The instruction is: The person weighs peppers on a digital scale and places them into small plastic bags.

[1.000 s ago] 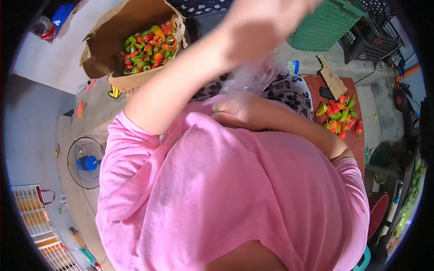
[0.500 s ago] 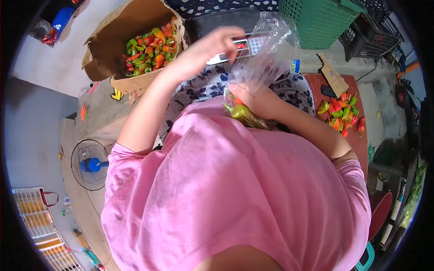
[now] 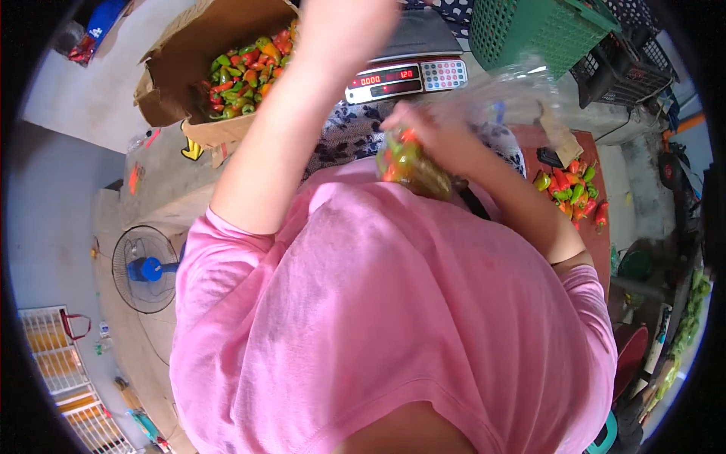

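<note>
My right hand [image 3: 440, 138] is closed round the neck of a clear plastic bag [image 3: 408, 168] with green and red peppers in it, held close against my shirt. The loose upper part of the bag trails off to the right, smeared by motion. At the top edge, my left hand [image 3: 352, 29] is raised above the pan of a digital scale [image 3: 387, 89]; its fingers are blurred and partly cut off. Left of that arm stands an open cardboard box [image 3: 170, 72] holding many red, green and orange peppers [image 3: 246, 87].
On a reddish board [image 3: 592, 253] to the right lies a pile of peppers [image 3: 575, 189]. Beyond it are a green plastic basket [image 3: 529, 38] and black crates [image 3: 624, 72]. A fan [image 3: 145, 268] stands at the left, and a yellow object [image 3: 192, 150] lies below the box.
My left hand has swung up and away from in front of the scale, baring its display. The bag's loose top has swept to the right, while my right hand keeps its hold.
</note>
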A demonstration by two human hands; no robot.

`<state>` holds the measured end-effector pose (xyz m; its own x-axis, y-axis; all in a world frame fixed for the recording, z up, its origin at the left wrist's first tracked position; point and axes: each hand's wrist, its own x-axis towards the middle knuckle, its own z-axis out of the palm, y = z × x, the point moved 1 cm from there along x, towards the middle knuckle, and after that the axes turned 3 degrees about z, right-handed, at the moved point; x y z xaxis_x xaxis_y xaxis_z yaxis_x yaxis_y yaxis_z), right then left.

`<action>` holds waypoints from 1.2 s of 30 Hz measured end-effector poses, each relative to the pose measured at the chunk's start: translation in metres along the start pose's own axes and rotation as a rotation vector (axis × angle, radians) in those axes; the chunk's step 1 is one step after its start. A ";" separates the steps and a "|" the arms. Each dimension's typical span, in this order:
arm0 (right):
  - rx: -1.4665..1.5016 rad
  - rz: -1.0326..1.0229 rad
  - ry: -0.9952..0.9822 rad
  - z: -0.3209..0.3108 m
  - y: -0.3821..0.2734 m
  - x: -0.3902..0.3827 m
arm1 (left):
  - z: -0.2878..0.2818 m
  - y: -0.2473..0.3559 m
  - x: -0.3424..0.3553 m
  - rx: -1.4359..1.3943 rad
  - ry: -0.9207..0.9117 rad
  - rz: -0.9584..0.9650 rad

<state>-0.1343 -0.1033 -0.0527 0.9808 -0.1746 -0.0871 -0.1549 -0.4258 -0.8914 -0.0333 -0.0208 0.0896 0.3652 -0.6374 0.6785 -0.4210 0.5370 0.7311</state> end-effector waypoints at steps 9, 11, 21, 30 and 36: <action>0.648 -0.199 0.317 -0.068 -0.001 0.025 | 0.006 -0.090 -0.112 -0.617 -0.133 -0.788; 0.822 -0.169 0.297 -0.064 -0.008 0.020 | 0.006 -0.084 -0.100 -0.628 -0.133 -0.631; 1.188 -0.104 0.289 -0.063 0.018 0.011 | -0.002 -0.082 -0.082 1.019 -0.286 0.520; 1.042 -0.386 0.229 -0.063 0.021 0.007 | -0.007 -0.090 -0.102 -0.438 0.042 -0.642; 0.810 -0.340 0.543 -0.041 0.039 0.018 | -0.008 -0.071 -0.086 0.526 -0.270 0.068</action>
<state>-0.1273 -0.1594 -0.0714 0.7410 -0.6198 0.2583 0.4438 0.1633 -0.8811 -0.0279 -0.0001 -0.0199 0.1282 -0.7661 0.6299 -0.8161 0.2794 0.5059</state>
